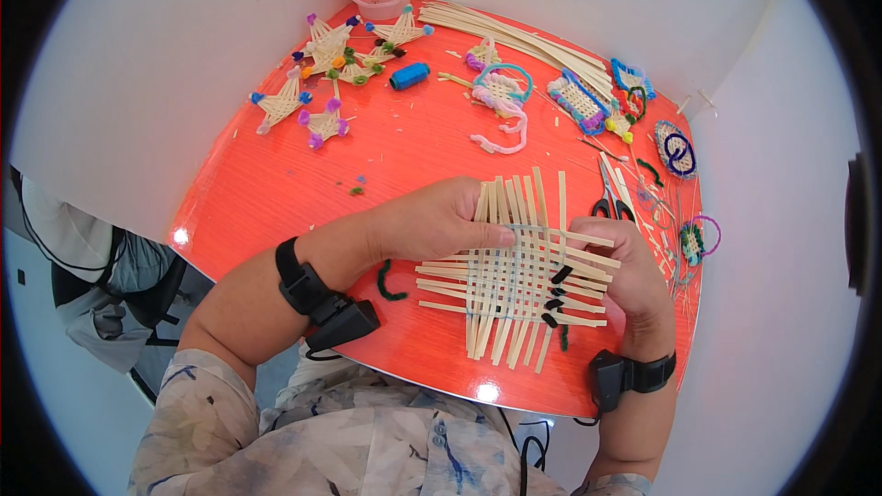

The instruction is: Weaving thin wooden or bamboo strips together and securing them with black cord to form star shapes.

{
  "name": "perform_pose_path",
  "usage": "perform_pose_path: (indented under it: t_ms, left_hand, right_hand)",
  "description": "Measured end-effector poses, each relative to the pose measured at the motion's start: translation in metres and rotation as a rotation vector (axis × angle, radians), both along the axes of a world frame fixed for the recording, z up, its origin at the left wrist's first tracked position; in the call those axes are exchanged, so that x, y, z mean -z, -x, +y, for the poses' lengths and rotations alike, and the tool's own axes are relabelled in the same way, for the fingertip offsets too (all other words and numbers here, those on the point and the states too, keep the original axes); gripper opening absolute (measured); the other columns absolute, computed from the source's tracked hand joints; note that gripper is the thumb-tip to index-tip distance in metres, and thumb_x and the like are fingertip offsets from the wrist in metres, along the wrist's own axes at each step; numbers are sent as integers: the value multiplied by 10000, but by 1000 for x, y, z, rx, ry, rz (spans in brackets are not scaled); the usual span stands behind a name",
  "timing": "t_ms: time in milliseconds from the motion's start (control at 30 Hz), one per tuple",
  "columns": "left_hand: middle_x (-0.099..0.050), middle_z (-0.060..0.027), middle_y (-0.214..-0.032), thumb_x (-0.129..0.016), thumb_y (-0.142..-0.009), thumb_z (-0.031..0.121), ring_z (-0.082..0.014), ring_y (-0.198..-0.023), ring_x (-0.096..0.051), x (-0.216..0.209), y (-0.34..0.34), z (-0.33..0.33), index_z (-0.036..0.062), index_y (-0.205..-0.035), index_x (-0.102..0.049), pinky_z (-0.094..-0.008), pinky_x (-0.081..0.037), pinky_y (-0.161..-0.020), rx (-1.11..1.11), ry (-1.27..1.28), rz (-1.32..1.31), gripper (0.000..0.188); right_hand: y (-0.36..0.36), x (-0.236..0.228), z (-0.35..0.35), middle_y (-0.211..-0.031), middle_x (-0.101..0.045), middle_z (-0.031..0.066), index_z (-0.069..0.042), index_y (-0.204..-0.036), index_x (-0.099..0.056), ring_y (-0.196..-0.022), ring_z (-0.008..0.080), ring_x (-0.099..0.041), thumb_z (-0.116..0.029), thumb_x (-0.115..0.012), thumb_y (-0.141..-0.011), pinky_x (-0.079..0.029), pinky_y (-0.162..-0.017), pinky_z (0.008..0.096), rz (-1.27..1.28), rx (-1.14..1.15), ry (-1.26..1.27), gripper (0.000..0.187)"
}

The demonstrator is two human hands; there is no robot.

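Woven mat (503, 277) of pale flat strips, squarish and open-meshed, lies between our hands over the near part of the red desk (276, 188). We see its strips crossing in a fine grid, their loose ends jutting unevenly on all four sides. Thin bluish thread (525, 227) edges the grid, and short dark tufts (561, 275) dot its right side. Our left hand (446, 220) pinches the upper left, thumb on top. Our right hand (632, 262) curls behind the right-hand ends; with its fingers mostly hidden, we cannot tell whether it grips. Farther out are scissors (608, 188), a blue spool (410, 76) and woven stars (328, 48).
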State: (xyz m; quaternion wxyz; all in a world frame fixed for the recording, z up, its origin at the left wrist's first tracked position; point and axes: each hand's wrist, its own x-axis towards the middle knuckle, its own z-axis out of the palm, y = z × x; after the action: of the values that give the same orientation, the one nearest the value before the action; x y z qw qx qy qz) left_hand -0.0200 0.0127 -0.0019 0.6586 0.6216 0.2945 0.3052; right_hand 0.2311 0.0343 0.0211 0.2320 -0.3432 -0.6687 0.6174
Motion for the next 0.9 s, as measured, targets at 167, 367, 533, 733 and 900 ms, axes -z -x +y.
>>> perform_pose_path:
  t_ms: [167, 367, 533, 733, 900]
  left_hand:
    - [-656, -33, -991, -547, -943, 137, -91, -888, -604, 0, 0, 1, -3, -1133, -598, -276, -501, -797, 10, 18, 6, 242]
    - [-652, -30, -1005, -562, -942, 150, -91, -907, -599, 2, 1, 1, 1, -1127, -605, -275, -498, -807, 12, 37, -11, 242]
    - [-653, -32, -1010, -564, -937, 135, -95, -915, -601, 0, 1, 1, -1, -1130, -604, -280, -495, -823, -2, 1, 30, 240]
    - [-652, -33, -1016, -558, -938, 123, -98, -922, -603, 4, 1, 2, -1, -1127, -600, -283, -494, -829, 26, 29, 37, 230]
    - [-650, -32, -1012, -550, -942, 121, -96, -920, -603, 2, 2, 3, 1, -1124, -598, -277, -495, -824, 26, 35, 21, 223]
  right_hand:
    - [2, -6, -4, -683, -556, -62, -11, -778, -638, -638, 10, -475, -94, -646, -865, -390, -548, 193, -35, 22, 38, 120]
    - [1, -4, -3, -811, -611, -38, -26, -945, -634, -710, 20, -552, -103, -627, -879, -444, -600, 184, 13, 34, 81, 102]
    - [1, -4, -3, -847, -609, -37, -32, -973, -591, -730, 16, -549, -137, -571, -918, -446, -626, 190, 58, 31, 169, 121]
    - [-1, 2, -2, -827, -605, -37, -52, -1010, -543, -706, 16, -541, -138, -579, -922, -433, -607, 182, 193, -32, 257, 128]
    - [3, -5, -3, -803, -608, -39, -50, -964, -574, -699, 17, -547, -171, -598, -921, -442, -618, 181, 112, 0, 237, 131]
